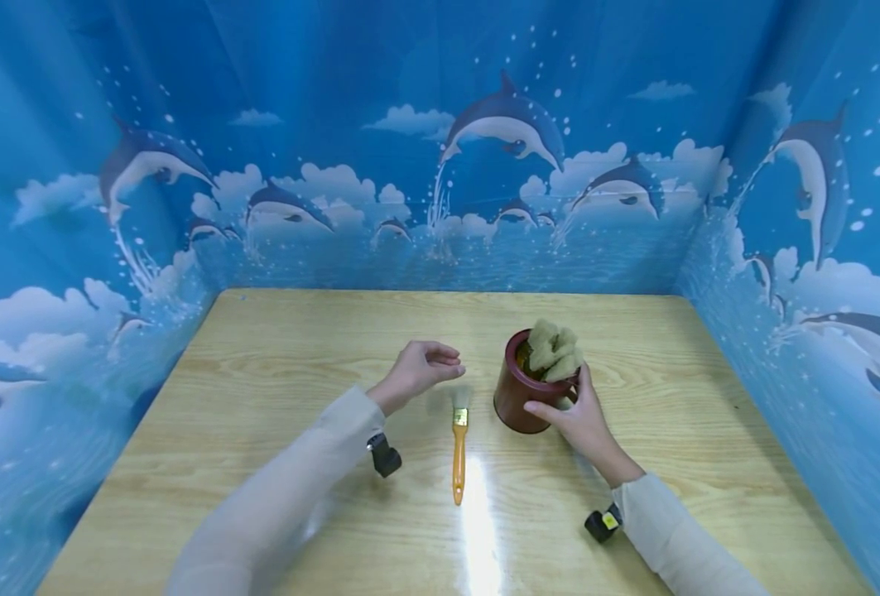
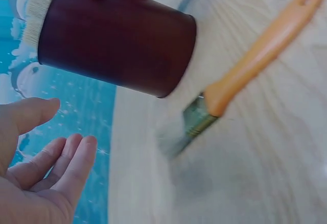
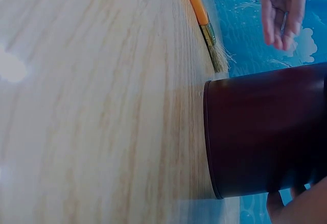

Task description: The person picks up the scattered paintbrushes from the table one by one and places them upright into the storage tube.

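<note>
A dark red cylindrical holder (image 1: pixel 517 401) is on the wooden table, right of the middle. Several beige bristle tufts (image 1: pixel 554 352) stick up from its mouth; what lies below them is mostly hidden. My right hand (image 1: pixel 575 420) grips the holder from its right side, thumb across the near wall and the other fingers partly hidden behind. Left of the holder lies a flat paintbrush (image 1: pixel 459 447) with an orange handle, bristles pointing away from me. Just beyond its bristles my left hand (image 1: pixel 419 372) hovers with loosely bent fingers, holding nothing.
The wooden table (image 1: pixel 298 348) is bounded at the back and sides by a blue curtain (image 1: pixel 380 99) printed with dolphins. A black wrist camera (image 1: pixel 384 455) hangs at the left cuff, another camera (image 1: pixel 602 523) at the right.
</note>
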`<state>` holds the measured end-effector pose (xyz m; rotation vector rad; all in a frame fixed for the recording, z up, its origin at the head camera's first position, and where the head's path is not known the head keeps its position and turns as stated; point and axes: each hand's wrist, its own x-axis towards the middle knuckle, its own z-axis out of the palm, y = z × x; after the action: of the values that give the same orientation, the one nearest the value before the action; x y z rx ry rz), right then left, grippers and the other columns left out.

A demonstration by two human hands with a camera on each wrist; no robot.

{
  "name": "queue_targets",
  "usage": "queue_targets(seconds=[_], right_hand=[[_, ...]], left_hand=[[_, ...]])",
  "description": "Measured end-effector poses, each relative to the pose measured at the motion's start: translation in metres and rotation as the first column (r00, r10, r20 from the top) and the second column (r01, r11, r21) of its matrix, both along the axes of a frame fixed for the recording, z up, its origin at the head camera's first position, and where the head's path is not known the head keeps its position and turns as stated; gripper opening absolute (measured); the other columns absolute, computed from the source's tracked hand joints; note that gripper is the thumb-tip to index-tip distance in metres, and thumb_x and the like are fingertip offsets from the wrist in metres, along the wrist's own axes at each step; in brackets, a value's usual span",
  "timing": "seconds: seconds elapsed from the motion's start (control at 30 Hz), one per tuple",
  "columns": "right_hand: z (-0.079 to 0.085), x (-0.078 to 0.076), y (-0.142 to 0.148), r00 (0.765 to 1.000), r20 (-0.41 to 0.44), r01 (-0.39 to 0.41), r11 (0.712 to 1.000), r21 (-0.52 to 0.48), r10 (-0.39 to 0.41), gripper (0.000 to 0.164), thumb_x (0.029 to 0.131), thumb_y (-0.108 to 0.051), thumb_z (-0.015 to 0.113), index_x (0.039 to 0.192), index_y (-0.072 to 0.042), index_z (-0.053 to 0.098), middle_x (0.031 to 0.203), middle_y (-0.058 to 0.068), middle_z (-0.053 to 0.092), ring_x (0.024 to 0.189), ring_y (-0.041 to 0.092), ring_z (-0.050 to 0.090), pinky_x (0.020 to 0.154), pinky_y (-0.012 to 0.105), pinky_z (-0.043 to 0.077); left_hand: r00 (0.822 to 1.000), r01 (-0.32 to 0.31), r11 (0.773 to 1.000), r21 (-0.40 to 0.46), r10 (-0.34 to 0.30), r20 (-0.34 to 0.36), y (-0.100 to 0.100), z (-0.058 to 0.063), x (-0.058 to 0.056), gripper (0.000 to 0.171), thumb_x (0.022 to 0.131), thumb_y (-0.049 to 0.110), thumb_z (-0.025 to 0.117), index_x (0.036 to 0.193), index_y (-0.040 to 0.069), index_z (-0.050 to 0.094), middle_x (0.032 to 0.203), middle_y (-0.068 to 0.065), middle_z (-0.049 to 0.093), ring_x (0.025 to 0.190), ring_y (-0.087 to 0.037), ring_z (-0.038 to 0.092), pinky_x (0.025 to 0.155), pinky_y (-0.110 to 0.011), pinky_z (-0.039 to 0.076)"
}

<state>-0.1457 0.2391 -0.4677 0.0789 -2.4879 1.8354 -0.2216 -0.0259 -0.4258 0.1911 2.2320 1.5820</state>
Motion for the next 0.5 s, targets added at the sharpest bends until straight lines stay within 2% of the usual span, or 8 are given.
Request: queue_targets(seconds=[0.23, 0.33, 0.5], right_hand=[[-0.001, 0.001, 0.000, 1.000, 0.003, 0.004, 1.000, -0.004, -0.004, 0.101, 0.081, -0.019, 0.078, 0.153, -0.027, 0.007, 0.156, 0.004, 0.019, 0.142, 0.029, 0.020, 0.112, 0.060, 0.023], [-0.002, 0.000, 0.001, 1.000, 0.003, 0.008, 1.000, 0.004, -0.008, 0.101, 0.081, -0.022, 0.079, 0.153, -0.028, 0.007, 0.156, 0.004, 0.019, 0.142, 0.029, 0.021, 0.112, 0.059, 0.023], [-0.003, 0.000, 0.001, 1.000, -0.008, 0.005, 1.000, 0.008, -0.005, 0.101, 0.080, -0.024, 0.079, 0.152, -0.030, 0.008, 0.156, 0.005, 0.020, 0.142, 0.030, 0.021, 0.111, 0.060, 0.023]], left_hand=[[0.996, -0.048, 0.995, -0.083, 0.054, 0.071, -0.008, -0.023, 0.008, 0.034, 0.084, 0.016, 0.075, 0.112, 0.001, 0.065, 0.095, -0.008, 0.069, 0.086, -0.019, 0.066, 0.080, -0.032, 0.055], [0.993, -0.047, 0.991, -0.123, 0.060, 0.105, -0.011, -0.032, 0.014, 0.032, 0.083, 0.018, 0.075, 0.109, 0.003, 0.065, 0.092, -0.007, 0.068, 0.082, -0.018, 0.065, 0.077, -0.031, 0.055], [0.989, -0.040, 0.993, -0.114, 0.055, 0.136, -0.013, -0.043, 0.023, 0.033, 0.080, 0.015, 0.077, 0.107, 0.001, 0.064, 0.092, -0.009, 0.067, 0.080, -0.018, 0.065, 0.075, -0.029, 0.056]])
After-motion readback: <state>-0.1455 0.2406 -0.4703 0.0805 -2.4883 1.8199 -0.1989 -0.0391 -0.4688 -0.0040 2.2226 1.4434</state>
